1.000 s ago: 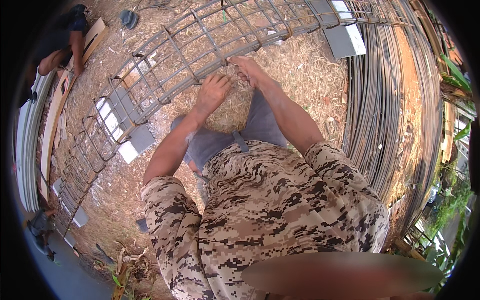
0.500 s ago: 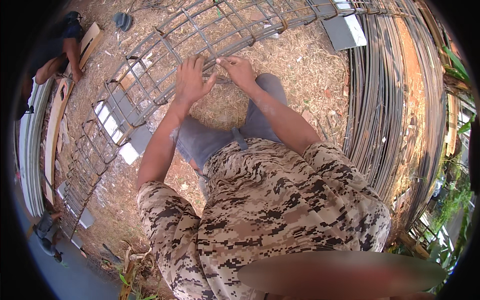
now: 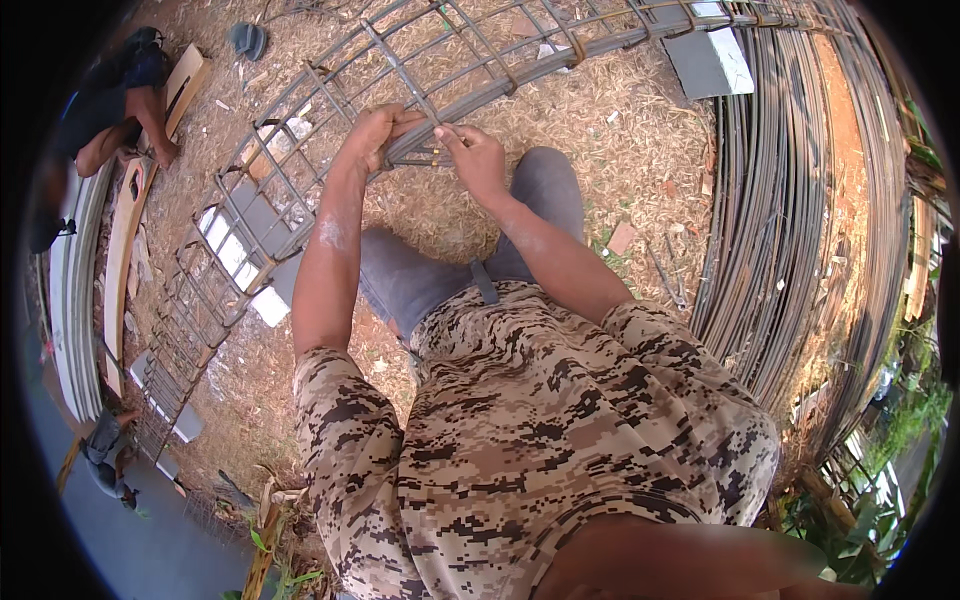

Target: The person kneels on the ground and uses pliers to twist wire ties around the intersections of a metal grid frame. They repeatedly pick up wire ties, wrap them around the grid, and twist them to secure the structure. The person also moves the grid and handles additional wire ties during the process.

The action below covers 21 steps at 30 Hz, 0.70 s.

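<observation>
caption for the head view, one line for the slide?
Both hands, left hand and right hand, grip a bar of a rebar cage lying on straw-strewn ground.

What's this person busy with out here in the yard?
A person stands over a long rebar cage lying on straw-covered ground. The left hand grips a bar of the cage, and the right hand pinches something small beside it, too small to identify. A stack of loose steel rods lies to the right. Another person crouches at the far left.
</observation>
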Available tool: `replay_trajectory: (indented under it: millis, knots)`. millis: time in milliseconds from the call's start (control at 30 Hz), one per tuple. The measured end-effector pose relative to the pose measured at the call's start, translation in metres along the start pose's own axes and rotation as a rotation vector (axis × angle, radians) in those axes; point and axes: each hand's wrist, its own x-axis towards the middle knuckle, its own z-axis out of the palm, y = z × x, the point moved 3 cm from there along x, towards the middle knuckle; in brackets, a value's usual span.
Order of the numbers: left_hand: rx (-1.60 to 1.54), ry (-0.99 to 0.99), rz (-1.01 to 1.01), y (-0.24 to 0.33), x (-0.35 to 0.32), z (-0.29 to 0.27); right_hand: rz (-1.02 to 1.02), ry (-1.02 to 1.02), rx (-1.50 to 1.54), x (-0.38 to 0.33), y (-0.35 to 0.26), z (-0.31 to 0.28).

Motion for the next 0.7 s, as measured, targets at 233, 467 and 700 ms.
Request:
replay_trajectory:
  millis: [233, 467, 700]
  knots:
    - [0.564, -0.102, -0.205, 0.008, 0.023, 0.006, -0.066, 0.063, 0.012, -0.005, -0.004, -0.001]
    - [0.340, -0.164, -0.102, 0.005, 0.058, 0.012, -0.023, -0.211, -0.209, 0.028, -0.010, -0.025]
    - [0.291, -0.057, 0.058, -0.001, 0.073, 0.017, 0.042, -0.416, -0.162, 0.050, -0.014, -0.036]
